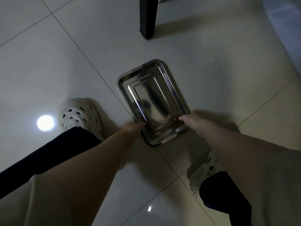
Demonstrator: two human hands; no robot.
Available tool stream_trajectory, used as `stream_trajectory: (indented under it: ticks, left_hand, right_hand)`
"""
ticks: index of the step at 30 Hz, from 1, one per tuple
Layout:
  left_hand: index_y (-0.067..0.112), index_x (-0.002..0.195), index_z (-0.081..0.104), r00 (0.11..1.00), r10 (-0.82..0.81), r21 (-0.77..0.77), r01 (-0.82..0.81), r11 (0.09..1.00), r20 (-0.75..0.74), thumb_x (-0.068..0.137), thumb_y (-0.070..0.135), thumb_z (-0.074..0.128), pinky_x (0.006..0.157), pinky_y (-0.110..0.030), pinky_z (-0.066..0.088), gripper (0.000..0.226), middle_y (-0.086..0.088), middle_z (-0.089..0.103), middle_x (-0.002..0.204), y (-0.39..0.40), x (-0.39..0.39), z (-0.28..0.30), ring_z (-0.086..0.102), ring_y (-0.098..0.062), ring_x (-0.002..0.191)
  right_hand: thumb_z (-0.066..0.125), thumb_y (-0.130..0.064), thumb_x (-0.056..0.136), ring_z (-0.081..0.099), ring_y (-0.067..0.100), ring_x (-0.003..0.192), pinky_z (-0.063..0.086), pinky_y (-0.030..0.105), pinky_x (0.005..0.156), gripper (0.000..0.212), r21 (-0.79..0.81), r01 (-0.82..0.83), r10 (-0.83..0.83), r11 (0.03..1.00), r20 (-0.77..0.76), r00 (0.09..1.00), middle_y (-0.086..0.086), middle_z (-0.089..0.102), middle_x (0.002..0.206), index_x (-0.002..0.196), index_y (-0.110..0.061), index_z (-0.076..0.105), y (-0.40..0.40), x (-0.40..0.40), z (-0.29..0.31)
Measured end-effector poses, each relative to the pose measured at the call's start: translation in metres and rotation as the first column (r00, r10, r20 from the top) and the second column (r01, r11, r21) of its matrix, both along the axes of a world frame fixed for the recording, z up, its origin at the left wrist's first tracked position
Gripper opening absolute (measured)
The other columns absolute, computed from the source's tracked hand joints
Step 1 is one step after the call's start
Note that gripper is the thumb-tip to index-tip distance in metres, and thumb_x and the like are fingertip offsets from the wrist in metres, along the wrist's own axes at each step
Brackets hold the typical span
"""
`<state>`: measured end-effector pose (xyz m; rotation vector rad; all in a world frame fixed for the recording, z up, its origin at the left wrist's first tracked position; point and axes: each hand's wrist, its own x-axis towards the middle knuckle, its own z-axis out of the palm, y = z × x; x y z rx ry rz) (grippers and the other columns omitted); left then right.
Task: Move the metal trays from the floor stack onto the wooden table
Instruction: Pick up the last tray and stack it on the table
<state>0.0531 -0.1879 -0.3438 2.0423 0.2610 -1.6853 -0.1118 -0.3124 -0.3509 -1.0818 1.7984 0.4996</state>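
Both forearms reach down to the tray stack (154, 101) on the floor (228, 79). Left hand (132, 128) pinches near rim at 7 o'clock, right hand (193, 119) at 5. Long axis runs 11-to-5; table leg (147, 17) at 12, so lift goes forward.

Dim room, glossy tiled floor

The floor (68, 51) is laid with large pale, glossy tiles, split by thin dark grout lines that run diagonally across the view and cross at right angles. A round, bright reflection of a ceiling light (45, 123) glares on a tile at the left, and a small bright glint (150, 208) shows near the bottom centre. The rest of the room is dim. At the top, one black square furniture leg (147, 18) stands on the tiles and casts a soft shadow to its right. The upper right corner turns bluish-grey.
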Motion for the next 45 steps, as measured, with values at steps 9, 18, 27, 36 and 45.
stream_trajectory:
  ticks: [9,18,27,36,45]
  left_hand:
    - [-0.005,0.106,0.062,0.982,-0.003,0.061,-0.009,0.998,0.189,0.089,0.024,0.063,0.073,-0.034,0.056,0.034,-0.017,0.065,0.086,0.006,0.018,0.011,0.064,-0.033,0.079]
    - [0.012,0.123,0.058,0.552,-0.684,0.302,0.629,0.717,0.476,0.102,0.025,0.043,0.073,-0.022,0.034,0.029,-0.001,0.053,0.088,-0.014,0.029,0.114,0.047,-0.016,0.086]
    - [0.001,0.133,0.049,0.852,-0.295,-0.037,0.344,0.938,0.433,0.102,0.018,0.044,0.063,-0.014,0.046,0.037,-0.011,0.062,0.11,0.001,0.02,0.25,0.058,-0.017,0.082]
    - [-0.005,0.103,0.052,0.9,0.02,-0.338,0.143,0.93,0.436,0.102,0.022,0.035,0.048,-0.033,0.051,0.032,-0.022,0.057,0.067,0.055,-0.014,0.354,0.056,-0.028,0.051]
    - [-0.005,0.095,0.054,0.822,0.041,-0.431,0.255,0.866,0.568,0.103,0.022,0.034,0.041,-0.024,0.042,0.034,-0.013,0.051,0.063,0.096,-0.037,0.439,0.051,-0.024,0.051]
  right_hand:
    - [0.063,-0.038,0.091,0.059,0.022,0.074,0.045,0.027,0.059,0.038,-0.042,0.082,-0.072,0.996,0.196,0.978,0.012,0.064,0.096,0.106,-0.003,0.062,0.004,0.0,0.033]
    - [0.061,-0.031,0.094,0.063,0.027,0.086,0.05,0.024,0.055,0.061,-0.1,0.221,-0.179,0.97,0.32,0.93,0.015,0.057,0.132,0.144,-0.005,0.038,0.004,0.024,0.124]
    - [0.056,-0.022,0.098,0.06,0.028,0.063,0.052,0.029,0.035,0.058,-0.085,0.395,-0.318,0.915,0.451,0.834,0.024,0.053,0.129,0.146,-0.008,0.028,0.044,0.003,0.255]
    - [0.058,-0.023,0.097,0.063,0.032,0.065,0.059,0.034,0.049,0.026,-0.246,0.419,-0.223,0.874,0.562,0.796,0.028,0.071,0.093,0.1,0.002,0.065,0.11,-0.036,0.389]
    - [0.06,-0.029,0.095,0.064,0.03,0.065,0.052,0.025,0.043,0.02,-0.416,0.425,-0.08,0.803,0.632,0.77,0.013,0.064,0.08,0.086,-0.012,0.065,0.147,-0.059,0.464]
